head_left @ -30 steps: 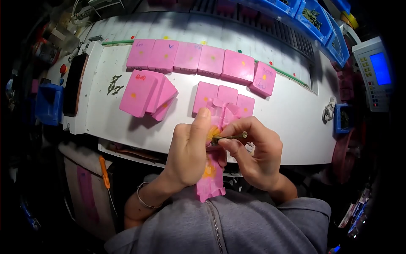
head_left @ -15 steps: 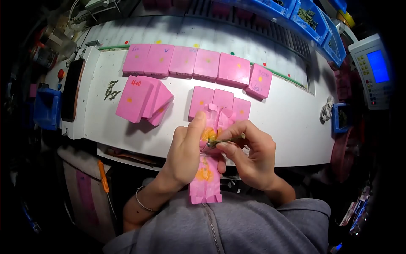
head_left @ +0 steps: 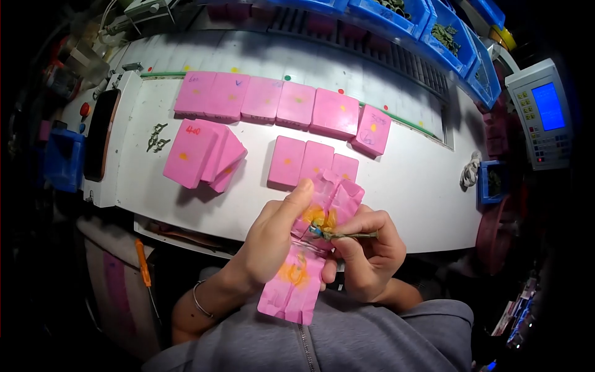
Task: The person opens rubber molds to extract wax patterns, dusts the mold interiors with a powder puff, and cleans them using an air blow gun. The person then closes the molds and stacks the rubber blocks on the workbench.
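My left hand grips an opened pink rubber mould, its thumb along the upper half. The cut flaps of that half are spread, and orange-yellow staining marks both inner faces. With thumb and fingers closed, my right hand pinches a thin dark-green wax piece. The wax piece's inner end, with a bluish bit by it, lies at the stained middle of the mould; whether it is still seated there I cannot tell.
Behind the hands stand three pink moulds, with a longer row farther back. A leaning stack and green branched pieces are at left. Blue bins, a small blue bin and a blue-screened device line the right.
My right hand has moved down and slightly right, and the green piece shows longer and flatter. The mould's upper flaps are spread wider. The whole view has shifted a little.
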The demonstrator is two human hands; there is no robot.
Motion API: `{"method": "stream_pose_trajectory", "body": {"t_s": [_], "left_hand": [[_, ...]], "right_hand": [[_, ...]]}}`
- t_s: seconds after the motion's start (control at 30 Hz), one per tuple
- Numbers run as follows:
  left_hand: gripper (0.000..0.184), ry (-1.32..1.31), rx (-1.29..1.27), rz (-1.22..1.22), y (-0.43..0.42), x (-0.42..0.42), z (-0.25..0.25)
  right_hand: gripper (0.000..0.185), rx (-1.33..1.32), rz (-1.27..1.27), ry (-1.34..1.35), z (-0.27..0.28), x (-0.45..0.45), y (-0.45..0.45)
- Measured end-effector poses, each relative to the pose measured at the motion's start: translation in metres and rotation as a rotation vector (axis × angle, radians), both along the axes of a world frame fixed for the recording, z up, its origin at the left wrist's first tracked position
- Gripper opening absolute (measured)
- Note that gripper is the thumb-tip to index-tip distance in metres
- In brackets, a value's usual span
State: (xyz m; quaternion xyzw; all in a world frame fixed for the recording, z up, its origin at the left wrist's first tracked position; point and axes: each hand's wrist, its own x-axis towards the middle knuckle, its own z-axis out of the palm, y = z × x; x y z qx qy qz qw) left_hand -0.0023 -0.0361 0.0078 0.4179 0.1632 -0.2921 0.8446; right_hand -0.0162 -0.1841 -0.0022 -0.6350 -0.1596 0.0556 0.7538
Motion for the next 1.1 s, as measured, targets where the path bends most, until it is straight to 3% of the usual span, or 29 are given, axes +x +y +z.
{"method": "stream_pose_trajectory", "body": {"t_s": [0.17,0.23,0.27,0.3,0.33,0.37,0.4,0.47,0.5,0.53,0.63,0.73,0.83,1.1], "left_hand": [[0.043,-0.056,0.201,-0.016,0.000,-0.006,-0.005],[0.050,-0.323,0.428,0.048,-0.003,-0.008,0.003],[0.050,-0.310,0.430,0.047,-0.003,-0.008,0.001],[0.052,-0.301,0.433,0.166,-0.001,-0.005,-0.003],[0.053,-0.296,0.434,0.290,0.001,0.000,-0.006],[0.059,-0.246,0.223,0.189,0.021,0.003,-0.008],[0.065,-0.263,0.290,0.268,0.019,0.001,-0.002],[0.067,-0.304,0.087,0.232,0.018,-0.011,0.000],[0.083,-0.465,0.478,0.136,0.013,-0.013,0.006],[0.073,-0.530,0.386,0.098,0.014,-0.015,0.009],[0.032,-0.844,0.566,0.100,0.010,-0.018,0.021],[0.027,-0.925,0.723,0.203,-0.001,-0.024,0.023],[0.024,-0.911,0.755,0.205,0.001,-0.027,0.024],[0.022,-0.903,0.751,0.208,0.002,-0.027,0.022]], "right_hand": [[0.012,-0.023,-0.102,-0.145,-0.002,-0.005,0.002],[0.011,-0.014,-0.145,-0.188,-0.010,-0.008,0.001],[0.011,-0.004,-0.190,-0.238,-0.013,-0.009,0.001],[0.011,-0.009,-0.224,-0.447,-0.012,-0.004,-0.009],[0.010,0.174,-0.277,-0.512,-0.004,-0.004,-0.009],[0.008,0.119,-0.237,-0.485,0.003,-0.001,-0.017],[0.006,0.061,-0.208,-0.462,0.007,0.002,-0.024],[0.004,0.237,-0.166,0.025,0.008,0.006,-0.014],[0.008,0.341,-0.117,0.195,0.005,0.004,-0.013],[0.012,0.379,-0.021,0.212,0.004,0.005,-0.015],[0.011,0.426,0.040,0.278,0.008,0.003,-0.012],[0.012,0.436,0.058,0.347,0.010,0.003,-0.011],[0.014,0.381,0.091,0.174,0.007,0.004,-0.010],[0.014,0.351,0.082,0.162,0.007,0.003,-0.008]]}}
